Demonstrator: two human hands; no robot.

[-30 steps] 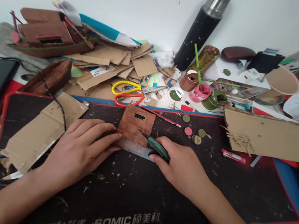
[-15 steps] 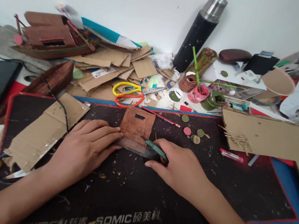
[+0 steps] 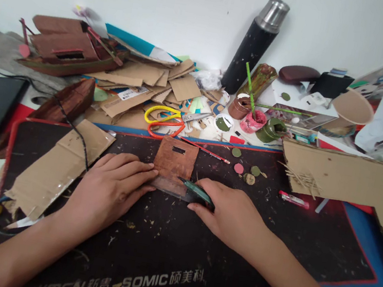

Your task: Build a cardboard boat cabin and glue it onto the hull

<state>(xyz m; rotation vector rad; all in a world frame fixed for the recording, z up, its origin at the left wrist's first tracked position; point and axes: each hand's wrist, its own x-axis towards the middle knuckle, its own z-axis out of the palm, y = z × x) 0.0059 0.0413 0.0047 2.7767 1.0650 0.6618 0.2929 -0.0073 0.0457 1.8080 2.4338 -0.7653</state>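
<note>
A brown-painted cardboard piece (image 3: 175, 160) with a small slot near its top lies on the dark mat (image 3: 157, 251). Across its lower part runs a clear ruler (image 3: 168, 186). My left hand (image 3: 109, 188) holds the ruler's left end down, fingers close together at the piece's left edge. In my right hand (image 3: 228, 209) is a green cutter (image 3: 199, 192), whose tip points left over the brown piece, just above the ruler. Whether the tip touches the surface is too small to tell.
Scissors (image 3: 165, 121) and a red pencil (image 3: 208, 153) lie behind the brown piece. Paint jars (image 3: 252, 121) and a black flask (image 3: 252, 50) stand farther back. Cardboard (image 3: 337, 174) is at right; a brown model boat (image 3: 70, 50) is at back left.
The cutter's tip has moved slightly left over the brown piece. My left hand stays in place. The camera view has shifted a little.
</note>
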